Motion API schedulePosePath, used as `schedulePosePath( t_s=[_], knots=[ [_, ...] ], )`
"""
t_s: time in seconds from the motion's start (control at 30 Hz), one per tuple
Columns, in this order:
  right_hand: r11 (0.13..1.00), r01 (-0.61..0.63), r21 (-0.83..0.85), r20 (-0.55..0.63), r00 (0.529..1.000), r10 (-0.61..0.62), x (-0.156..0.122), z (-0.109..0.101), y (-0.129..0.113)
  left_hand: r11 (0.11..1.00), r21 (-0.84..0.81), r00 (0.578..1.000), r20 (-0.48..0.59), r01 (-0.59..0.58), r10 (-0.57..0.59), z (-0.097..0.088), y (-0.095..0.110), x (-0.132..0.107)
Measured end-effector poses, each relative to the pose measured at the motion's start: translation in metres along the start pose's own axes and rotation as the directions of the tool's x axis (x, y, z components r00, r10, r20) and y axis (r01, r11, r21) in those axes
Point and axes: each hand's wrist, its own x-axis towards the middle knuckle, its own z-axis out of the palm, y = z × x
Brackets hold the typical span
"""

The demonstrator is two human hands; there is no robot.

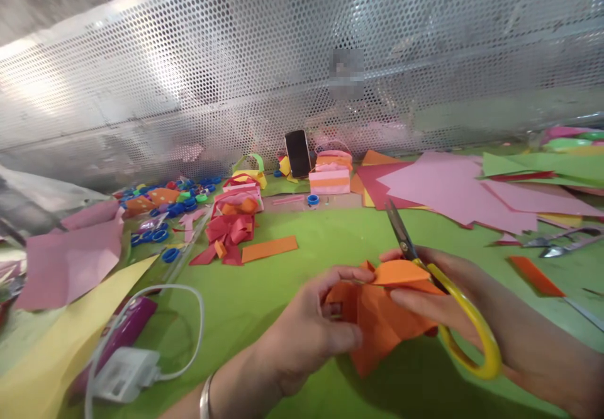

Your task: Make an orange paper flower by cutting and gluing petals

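My left hand (306, 331) pinches a folded piece of orange paper (377, 321) low in the middle of the view. My right hand (476, 309) also touches that paper while it holds yellow-handled scissors (453, 309). The scissor blades point up and away above the paper, nearly closed. A bangle sits on my left wrist. Both hands meet over the green table surface (330, 236).
Pink and red sheets (443, 186) are spread at the back right, small paper baskets (330, 177) and a phone (298, 153) at the back centre. Blue rings (160, 233), a red ribbon bow (229, 233), an orange strip (268, 249), a glue gun with white cable (127, 343), metal scissors (566, 243).
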Motion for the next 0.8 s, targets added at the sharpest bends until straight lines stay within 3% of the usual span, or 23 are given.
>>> schedulePosePath(
  t_s=[0.13,0.33,0.47,0.57,0.67,0.8],
  knots=[
    [0.999,-0.004,0.038,0.032,0.999,0.003,-0.001,0.002,-0.009,0.998,0.059,0.997,-0.083,0.018,-0.013,0.002,-0.002,0.002],
    [1.0,-0.029,0.004,0.089,0.996,0.029,0.002,0.002,-0.013,0.992,-0.118,0.968,-0.244,0.034,-0.062,0.0,-0.003,0.006],
    [1.0,0.005,0.016,0.127,0.992,-0.007,0.006,0.004,-0.006,0.985,-0.164,0.957,-0.274,0.051,-0.095,-0.001,-0.004,0.008],
    [0.998,-0.059,0.025,0.099,0.994,0.056,0.005,0.005,-0.007,0.973,-0.227,0.952,-0.285,0.045,-0.111,0.001,-0.002,0.009],
    [0.986,-0.128,0.103,0.136,0.984,0.114,0.001,0.005,-0.017,0.896,-0.436,0.947,-0.242,0.087,-0.209,0.003,0.004,0.008],
    [0.935,-0.246,0.256,0.241,0.953,0.185,-0.001,0.006,-0.024,0.674,-0.737,0.932,-0.199,0.061,-0.302,0.008,0.014,0.002]
  ],
)
